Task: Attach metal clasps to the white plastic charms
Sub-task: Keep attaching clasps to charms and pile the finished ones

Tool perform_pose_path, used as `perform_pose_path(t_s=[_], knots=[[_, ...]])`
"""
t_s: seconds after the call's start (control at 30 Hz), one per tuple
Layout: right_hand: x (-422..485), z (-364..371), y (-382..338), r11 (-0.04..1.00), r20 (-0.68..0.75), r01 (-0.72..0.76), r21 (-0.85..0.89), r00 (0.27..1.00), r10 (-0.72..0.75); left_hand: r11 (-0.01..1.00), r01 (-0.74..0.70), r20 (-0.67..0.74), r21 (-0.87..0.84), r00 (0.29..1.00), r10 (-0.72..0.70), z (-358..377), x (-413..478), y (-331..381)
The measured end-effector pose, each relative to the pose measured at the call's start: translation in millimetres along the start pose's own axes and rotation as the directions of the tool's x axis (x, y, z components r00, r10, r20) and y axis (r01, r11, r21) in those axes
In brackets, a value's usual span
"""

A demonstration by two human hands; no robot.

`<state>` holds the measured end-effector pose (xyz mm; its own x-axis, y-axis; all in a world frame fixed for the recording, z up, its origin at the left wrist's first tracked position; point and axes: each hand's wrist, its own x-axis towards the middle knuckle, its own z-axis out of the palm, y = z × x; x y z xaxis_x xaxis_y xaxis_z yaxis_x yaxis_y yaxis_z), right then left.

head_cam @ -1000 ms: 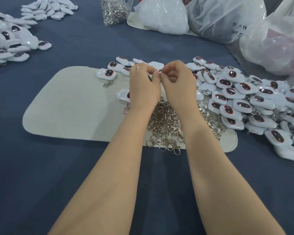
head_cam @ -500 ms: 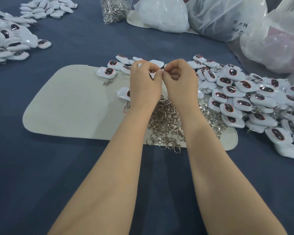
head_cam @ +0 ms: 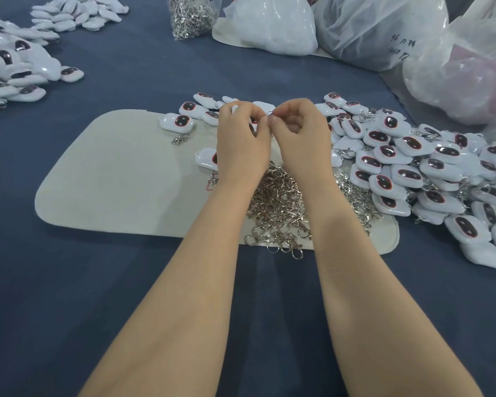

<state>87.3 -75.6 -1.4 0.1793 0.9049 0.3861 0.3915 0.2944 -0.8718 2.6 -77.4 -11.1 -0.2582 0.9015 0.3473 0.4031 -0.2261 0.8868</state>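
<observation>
- The left hand curls round a charm. Only a white edge of it shows above the knuckles, and the rest is hidden.
- The right hand pinches a clasp narrowly between thumb and forefinger. Its ring end just shows where the two hands meet.
- Little has moved since a second ago. Both hands stay at 12 o'clock from the pile of clasps, and the fingertips still meet at the same spot.
- That stillness suggests fine work: I judge the ring is being threaded through the charm's loop and this join is not yet finished. Whether it has caught I cannot tell.
- The held charm hangs over the far edge of the mat.
- The heap of charms lies at 3 o'clock from the hands. Several there carry clasps, so they look done.
- The likely risk is the small ring slipping from the pinch.
</observation>
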Motion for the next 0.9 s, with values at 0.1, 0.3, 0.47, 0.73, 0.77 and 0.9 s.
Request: perform_pose_path(t_s=[0.1, 0.3, 0.47, 0.73, 0.77, 0.9], knots=[[1.4, 0.1, 1.1, 0.999, 0.002, -0.035, 0.021, 0.999, 0.035, 1.0, -0.005, 0.012, -0.003, 1.0, 0.005, -0.1, 0.0, 0.3], [2.3, 0.2, 3.1, 0.997, 0.007, -0.078, 0.008, 0.997, 0.078, 1.0, -0.016, 0.018, 0.001, 1.0, 0.015, 1.0, -0.8, -0.1], [2.5, -1.1, 2.7, 0.996, 0.011, -0.094, 0.014, 0.996, 0.093, 0.999, -0.034, 0.016, 0.038, 0.999, 0.033, 1.6, -0.8, -1.3], [1.4, -1.2, 3.6, 1.0, 0.073, -0.015, 0.021, 0.997, 0.013, 0.999, -0.029, 0.022, 0.035, 0.999, 0.029, 0.8, -0.1, -3.4], [1.2, -1.1, 4.1, 1.0, 0.068, 0.015, 0.0, 0.998, -0.015, 0.999, -0.03, 0.024, 0.023, 0.999, 0.029, 0.7, -0.3, -3.1], [-1.6, 1.2, 7.9, 0.993, 0.114, 0.075, -0.088, 0.991, -0.065, 0.999, 0.035, 0.04, -0.029, 0.999, -0.034, 0.2, 0.4, -4.3]])
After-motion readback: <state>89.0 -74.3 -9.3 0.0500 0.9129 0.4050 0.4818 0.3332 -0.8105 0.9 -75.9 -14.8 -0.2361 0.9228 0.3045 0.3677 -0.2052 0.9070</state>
